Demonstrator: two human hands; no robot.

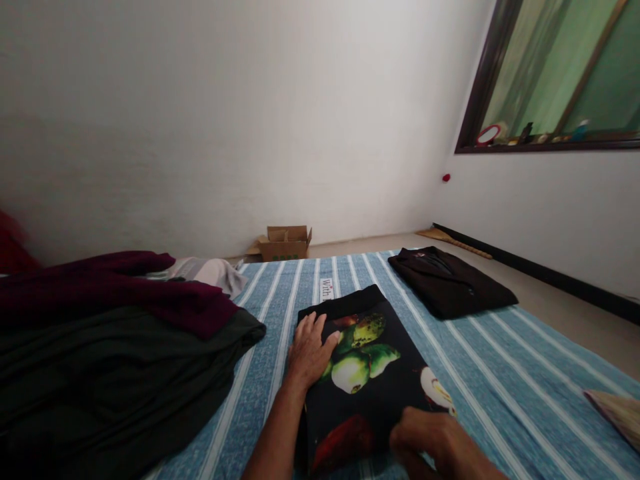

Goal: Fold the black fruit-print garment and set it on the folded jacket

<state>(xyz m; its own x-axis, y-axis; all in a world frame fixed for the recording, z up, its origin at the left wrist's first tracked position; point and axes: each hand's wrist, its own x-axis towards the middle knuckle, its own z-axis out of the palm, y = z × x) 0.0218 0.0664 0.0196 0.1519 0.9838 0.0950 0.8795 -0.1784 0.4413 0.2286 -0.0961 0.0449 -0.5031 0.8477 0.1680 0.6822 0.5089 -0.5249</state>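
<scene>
A folded black garment (pixel 373 393) printed with green, white and red fruit or vegetables lies on the striped bedsheet, a plain black band along its far edge. My left hand (pixel 309 347) rests flat on its upper left part, fingers spread. At the near right corner, my right hand (pixel 433 433) is closed with curled fingers on the garment's edge; the fingertips are partly hidden and slightly blurred. The garment's near end runs close to the bottom of the view. Another folded dark garment (pixel 450 283), with a collar or neckline showing, lies farther off to the right.
Loose dark green (pixel 125 380) and maroon clothes (pixel 200 307) are heaped on the left, a pale cloth (pixel 213 270) behind them. The blue striped bedsheet (pixel 493 373) spreads beneath. An open cardboard box (pixel 285 247) and a broom (pixel 455 241) are on the floor beyond.
</scene>
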